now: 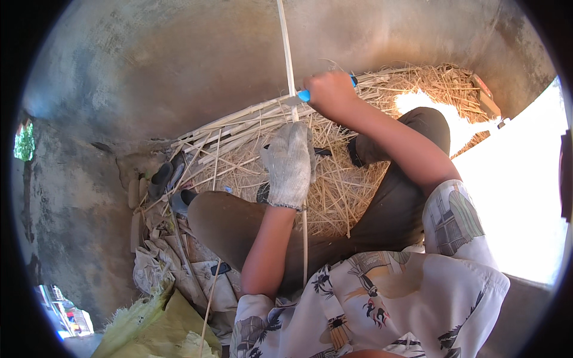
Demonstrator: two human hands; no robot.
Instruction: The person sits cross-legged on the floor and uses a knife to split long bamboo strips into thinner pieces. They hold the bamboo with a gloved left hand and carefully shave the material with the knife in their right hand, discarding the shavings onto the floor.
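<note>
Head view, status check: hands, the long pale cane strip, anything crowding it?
Left hand, grey knit glove, grips long pale cane strip. Right hand, bare, holds blue-handled knife against it. Straw-coloured shavings pile underneath, both knees close.

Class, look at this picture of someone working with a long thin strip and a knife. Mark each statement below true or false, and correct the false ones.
1. The left hand wears a pale work glove. True.
2. The right hand is gloved too. False: it is bare.
3. The right hand holds a knife with a blue handle. True.
4. The long pale strip lies flat on the ground. False: it stands nearly upright, passing through the left hand's grip.
5. A heap of straw-like shavings lies in front of the person. True.
</note>
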